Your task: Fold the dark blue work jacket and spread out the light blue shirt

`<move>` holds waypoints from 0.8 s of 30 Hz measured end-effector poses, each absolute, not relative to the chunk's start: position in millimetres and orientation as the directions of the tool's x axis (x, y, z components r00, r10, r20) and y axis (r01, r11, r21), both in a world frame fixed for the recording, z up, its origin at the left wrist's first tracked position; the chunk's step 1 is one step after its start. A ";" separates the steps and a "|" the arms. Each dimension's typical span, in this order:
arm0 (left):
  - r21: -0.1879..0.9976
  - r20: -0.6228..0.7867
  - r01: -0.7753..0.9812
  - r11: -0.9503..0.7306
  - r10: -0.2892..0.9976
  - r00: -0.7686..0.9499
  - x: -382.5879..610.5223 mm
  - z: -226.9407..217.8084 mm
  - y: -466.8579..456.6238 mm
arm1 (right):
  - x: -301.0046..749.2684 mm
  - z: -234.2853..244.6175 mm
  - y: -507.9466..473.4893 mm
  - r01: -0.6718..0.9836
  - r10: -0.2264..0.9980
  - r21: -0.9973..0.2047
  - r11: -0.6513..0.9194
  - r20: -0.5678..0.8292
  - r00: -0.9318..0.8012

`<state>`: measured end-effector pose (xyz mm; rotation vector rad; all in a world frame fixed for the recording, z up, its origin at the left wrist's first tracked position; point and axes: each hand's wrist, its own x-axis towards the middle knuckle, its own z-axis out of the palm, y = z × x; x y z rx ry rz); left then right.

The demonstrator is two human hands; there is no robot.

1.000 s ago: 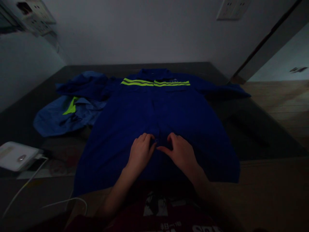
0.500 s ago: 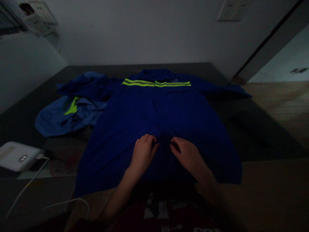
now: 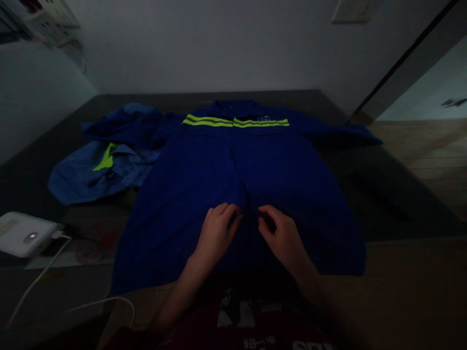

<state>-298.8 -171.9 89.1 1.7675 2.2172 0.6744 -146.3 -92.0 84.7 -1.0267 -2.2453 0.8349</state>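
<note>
A dark blue work jacket (image 3: 204, 180) with yellow-green reflective stripes across the chest lies flat, front up, on a dark table (image 3: 383, 194). My left hand (image 3: 218, 232) and my right hand (image 3: 282, 238) rest side by side on its front opening near the lower hem. Each hand has its fingers curled and pinched on the fabric edge at the centre. What lies under the fingertips is too dark to make out.
A second, lighter blue garment (image 3: 102, 165) with a yellow-green stripe lies crumpled at the left. A white device (image 3: 22, 233) with a white cable (image 3: 40, 277) sits at the near left edge. A wall stands behind the table; wooden floor shows at the right.
Both hands have shifted slightly up the jacket front and drawn a little apart. The right thumb no longer reaches toward the left hand. The jacket lies as before.
</note>
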 end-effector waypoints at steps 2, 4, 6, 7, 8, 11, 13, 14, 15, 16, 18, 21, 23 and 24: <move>0.468 0.095 0.867 0.172 0.966 -0.242 -298.5 88.8 -170.9 | -148.3 86.1 -93.9 0.463 0.780 -0.709 0.531 0.195 -0.595; 0.447 0.083 0.877 0.175 0.968 -0.236 -298.3 88.4 -170.0 | -150.4 87.0 -95.7 0.466 0.765 -0.697 0.546 0.188 -0.616; 0.433 0.082 0.884 0.175 0.969 -0.232 -298.0 88.6 -169.7 | -152.7 86.5 -97.5 0.478 0.755 -0.666 0.572 0.199 -0.625; 0.432 0.086 0.885 0.174 0.969 -0.233 -297.8 88.8 -169.8 | -153.9 85.7 -98.2 0.488 0.751 -0.647 0.586 0.208 -0.626; 0.435 0.093 0.884 0.171 0.968 -0.233 -297.7 89.0 -170.0 | -155.0 84.6 -98.9 0.498 0.750 -0.631 0.595 0.213 -0.626; 0.445 0.117 0.881 0.161 0.965 -0.235 -297.1 88.9 -171.1 | -157.3 80.6 -100.5 0.521 0.762 -0.619 0.587 0.206 -0.614; 0.451 0.131 0.879 0.153 0.963 -0.235 -296.7 87.9 -171.6 | -157.6 78.7 -101.2 0.529 0.775 -0.626 0.572 0.202 -0.599; 0.454 0.138 0.879 0.149 0.962 -0.234 -296.6 87.2 -171.7 | -157.4 78.2 -101.5 0.533 0.780 -0.625 0.571 0.209 -0.590; 0.455 0.146 0.879 0.144 0.961 -0.234 -296.6 86.5 -171.6 | -157.1 78.0 -101.7 0.535 0.782 -0.620 0.574 0.220 -0.584; 0.455 0.151 0.879 0.140 0.961 -0.231 -296.6 85.9 -171.5 | -156.8 78.0 -101.9 0.534 0.781 -0.616 0.580 0.232 -0.580; 0.447 0.154 0.884 0.136 0.962 -0.226 -296.7 85.2 -171.2 | -156.6 78.6 -102.1 0.522 0.774 -0.614 0.592 0.254 -0.580; 0.435 0.145 0.889 0.141 0.964 -0.224 -296.8 85.5 -170.9 | -157.7 79.7 -102.0 0.499 0.765 -0.620 0.605 0.280 -0.579; 0.428 0.144 0.893 0.141 0.964 -0.222 -296.6 85.8 -171.2 | -159.1 80.0 -102.0 0.491 0.766 -0.625 0.607 0.293 -0.573; 0.424 0.148 0.895 0.139 0.964 -0.220 -296.5 85.8 -171.5 | -159.9 80.0 -102.0 0.486 0.766 -0.630 0.606 0.297 -0.570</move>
